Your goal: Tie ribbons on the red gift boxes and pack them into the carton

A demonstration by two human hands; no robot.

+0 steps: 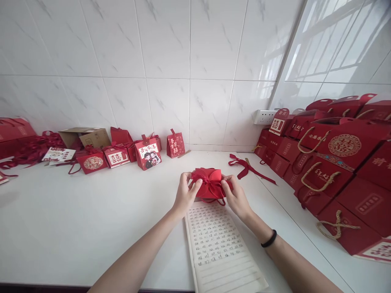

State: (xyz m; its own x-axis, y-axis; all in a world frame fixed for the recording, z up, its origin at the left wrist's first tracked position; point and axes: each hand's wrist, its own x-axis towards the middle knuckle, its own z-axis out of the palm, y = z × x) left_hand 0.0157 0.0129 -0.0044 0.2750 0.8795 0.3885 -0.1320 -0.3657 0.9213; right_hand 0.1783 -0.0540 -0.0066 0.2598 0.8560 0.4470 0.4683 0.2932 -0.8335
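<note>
Between my two hands is a red gift box (210, 184) whose top folds into petals, with red cord hanging at its front. My left hand (186, 191) grips its left side, thumb on the petals. On the right side, my right hand (236, 193) holds it the same way, thumb near the front; a black band circles that wrist. Under and in front of the box lies a lined notepad (220, 244) covered with rows of handwriting, its lowest lines blank. A loose red ribbon (249, 169) lies on the table to the right, apart from my hands.
Stacked red gift boxes (330, 162) with rope handles fill the right side. Along the back left stand small red boxes (148, 154), an open cardboard box (85, 136) and a heap of red ribbon (45, 144). A power socket (263, 117) is on the tiled wall.
</note>
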